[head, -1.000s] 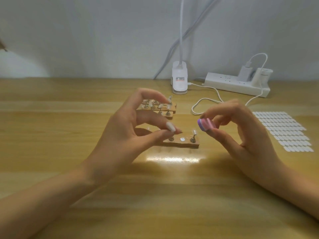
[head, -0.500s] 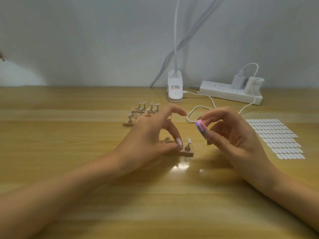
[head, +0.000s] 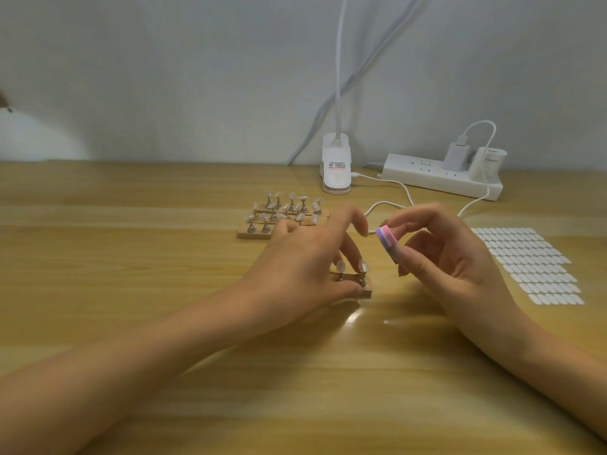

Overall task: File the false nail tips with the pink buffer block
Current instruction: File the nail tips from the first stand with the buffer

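Across the whole view we see a wooden table (head: 164, 290). At three o'clock on it lies a sheet of white oval tabs (head: 525, 264). At one o'clock a white power strip (head: 437, 178) carries two plugs; the faint grey word on the right one is too blurred for us to read.

Our left hand (head: 302, 267) reaches to the centre and grips the near wooden stand (head: 364, 289), thumb along its front edge and fingers curled down behind. Our right hand (head: 460, 257), just beside it at three o'clock, pinches the pink buffer block (head: 387, 239) between thumb and fingertips, raised off the table.

At twelve o'clock stands a white lamp clamp (head: 335, 169); its label shows a red band and dark print we cannot read. At eleven o'clock sit more stands (head: 282, 215) with tips. Two false nail tips (head: 341, 266) stand on pegs on the near stand, apart from the block.
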Demonstrator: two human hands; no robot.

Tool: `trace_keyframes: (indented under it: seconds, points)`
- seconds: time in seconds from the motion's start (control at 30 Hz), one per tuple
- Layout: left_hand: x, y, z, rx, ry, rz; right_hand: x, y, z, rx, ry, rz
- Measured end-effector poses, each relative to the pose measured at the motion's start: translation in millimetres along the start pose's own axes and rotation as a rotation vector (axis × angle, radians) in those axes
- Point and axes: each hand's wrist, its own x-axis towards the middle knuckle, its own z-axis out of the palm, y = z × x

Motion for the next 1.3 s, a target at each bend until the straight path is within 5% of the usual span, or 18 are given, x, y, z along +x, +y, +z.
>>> trace_keyframes:
  seconds: [0.8,1.13,1.3]
  points:
    - [2.1,11.3,6.4,0.187,0.073,0.118,0.6,-0.7,0.5,0.044,0.005,0.038]
    - [-7.7,12.1,-14.1,0.080,0.147,0.218,-0.3,-4.1,-1.1,0.118,-0.003,0.048]
    - [-20.5,10.5,-24.4,-0.335,0.144,0.093,-0.9,-5.3,-0.9,0.069,0.002,0.049]
